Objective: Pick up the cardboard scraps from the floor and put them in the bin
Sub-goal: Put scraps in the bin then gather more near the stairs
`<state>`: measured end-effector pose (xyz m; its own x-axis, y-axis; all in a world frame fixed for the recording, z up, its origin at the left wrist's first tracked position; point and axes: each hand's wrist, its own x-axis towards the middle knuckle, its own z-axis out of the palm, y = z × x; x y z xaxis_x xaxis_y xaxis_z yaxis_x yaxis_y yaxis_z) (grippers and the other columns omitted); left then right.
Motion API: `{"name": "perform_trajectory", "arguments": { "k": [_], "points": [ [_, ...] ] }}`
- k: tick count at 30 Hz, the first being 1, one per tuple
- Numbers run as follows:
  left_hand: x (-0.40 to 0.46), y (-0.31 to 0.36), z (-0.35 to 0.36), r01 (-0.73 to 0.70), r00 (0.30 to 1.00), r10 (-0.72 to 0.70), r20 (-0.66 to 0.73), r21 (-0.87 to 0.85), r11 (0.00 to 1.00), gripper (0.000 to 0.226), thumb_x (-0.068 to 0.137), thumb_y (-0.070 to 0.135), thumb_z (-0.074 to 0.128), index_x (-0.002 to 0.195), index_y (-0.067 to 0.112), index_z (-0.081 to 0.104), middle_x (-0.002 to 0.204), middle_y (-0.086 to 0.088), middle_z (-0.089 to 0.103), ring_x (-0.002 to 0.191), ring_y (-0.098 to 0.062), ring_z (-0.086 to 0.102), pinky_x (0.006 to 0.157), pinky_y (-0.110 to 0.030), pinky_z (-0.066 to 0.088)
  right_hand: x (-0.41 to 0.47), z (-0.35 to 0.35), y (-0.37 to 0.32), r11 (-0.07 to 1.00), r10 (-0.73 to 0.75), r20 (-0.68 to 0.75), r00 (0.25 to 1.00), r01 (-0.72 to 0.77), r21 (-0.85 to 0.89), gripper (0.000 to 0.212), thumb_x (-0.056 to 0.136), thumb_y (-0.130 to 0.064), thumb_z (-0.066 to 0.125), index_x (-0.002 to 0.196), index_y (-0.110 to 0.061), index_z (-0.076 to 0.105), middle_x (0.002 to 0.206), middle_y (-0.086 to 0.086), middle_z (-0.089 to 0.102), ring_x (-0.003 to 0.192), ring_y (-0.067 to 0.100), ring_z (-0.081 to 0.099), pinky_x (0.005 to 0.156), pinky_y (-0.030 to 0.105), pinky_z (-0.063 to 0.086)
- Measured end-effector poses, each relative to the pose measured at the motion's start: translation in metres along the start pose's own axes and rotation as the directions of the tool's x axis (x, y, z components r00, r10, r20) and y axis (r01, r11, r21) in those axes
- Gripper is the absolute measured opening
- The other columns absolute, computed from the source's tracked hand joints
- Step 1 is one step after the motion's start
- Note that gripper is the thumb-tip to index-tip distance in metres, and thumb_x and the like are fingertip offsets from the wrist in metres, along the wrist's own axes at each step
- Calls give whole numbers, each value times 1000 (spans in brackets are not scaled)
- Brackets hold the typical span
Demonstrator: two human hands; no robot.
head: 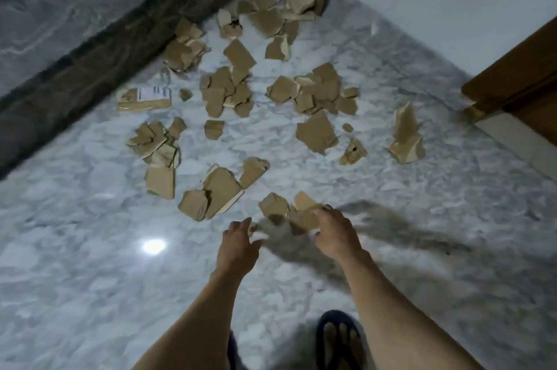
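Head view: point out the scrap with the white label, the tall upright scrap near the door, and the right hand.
scrap with the white label [144, 99]: head view, on its tan lower half.
tall upright scrap [407, 134]: head view, mid-face.
right hand [334, 234]: head view, back of hand.

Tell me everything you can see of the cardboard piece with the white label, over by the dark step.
The flat tan cardboard piece with the white printed label lies on the pale marble floor, close beside the dark stone step. It looks roughly rectangular, with the label on its upper half and its text too small to read. A small scrap lies just to its right, apart from it. Neither hand is near it.
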<state>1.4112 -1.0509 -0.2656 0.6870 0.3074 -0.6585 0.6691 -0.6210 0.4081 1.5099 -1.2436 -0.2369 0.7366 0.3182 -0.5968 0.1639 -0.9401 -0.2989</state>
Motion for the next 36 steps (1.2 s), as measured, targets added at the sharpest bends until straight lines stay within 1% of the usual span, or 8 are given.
{"name": "perform_trajectory", "arguments": {
  "k": [4,9,15,18,22,26,31,36],
  "points": [
    [46,-16,25,-19,995,28,-95,94,995,46,96,22,54,141,22,46,139,-7,45,123,-29,43,96,-41,48,47,26,9,968,-162,13,987,161,-191,56,84,-3,58,137,-17,49,142,2,45,130,27,42,102,38,37],
    [69,-27,47,-94,979,106,-176,77,993,37,99,20,52,135,13,52,128,-16,48,114,-33,40,98,-41,38,76,50,15,919,-286,10,958,277,-281,54,82,-5,64,132,-22,52,138,0,45,129,25,40,101,37,32],
    [89,-34,30,-66,997,68,-48,28,997,26,88,28,68,105,7,67,103,-16,65,100,-35,60,80,-36,47,89,53,17,904,-307,43,951,306,-298,39,81,-15,70,118,-20,58,126,3,47,123,26,40,100,35,27],
    [95,-10,19,-169,985,171,-13,80,982,31,80,36,71,104,16,72,108,-10,66,106,-32,60,85,-36,47,91,49,18,951,-269,53,962,274,-144,11,84,-16,67,93,-19,62,109,2,52,113,26,48,91,35,36],
    [102,34,24,-292,953,302,21,320,901,31,81,40,71,111,33,71,148,-1,32,137,-31,25,104,-44,32,93,31,32,965,-78,99,992,50,257,23,81,-13,75,72,-23,57,80,-7,57,84,20,60,69,29,47],
    [108,39,50,-322,943,327,63,426,845,23,90,37,62,107,23,71,154,-2,22,134,-31,29,104,-47,37,100,22,42,904,17,59,998,-40,425,19,79,-13,74,90,-21,61,86,-3,59,81,18,58,65,27,46],
    [104,24,53,-245,952,291,-95,333,911,24,93,30,53,110,13,58,116,-10,59,104,-34,54,80,-37,37,99,45,32,912,79,99,992,-112,394,82,79,-9,75,147,-28,32,121,8,59,109,27,60,85,33,51],
    [106,-2,19,-133,961,112,-251,-66,989,42,83,31,70,119,16,55,95,-6,74,93,-30,65,79,-42,49,96,74,31,986,58,-124,991,-38,161,68,75,-22,81,132,-21,44,118,11,64,107,31,61,84,39,54]
  ]
}}
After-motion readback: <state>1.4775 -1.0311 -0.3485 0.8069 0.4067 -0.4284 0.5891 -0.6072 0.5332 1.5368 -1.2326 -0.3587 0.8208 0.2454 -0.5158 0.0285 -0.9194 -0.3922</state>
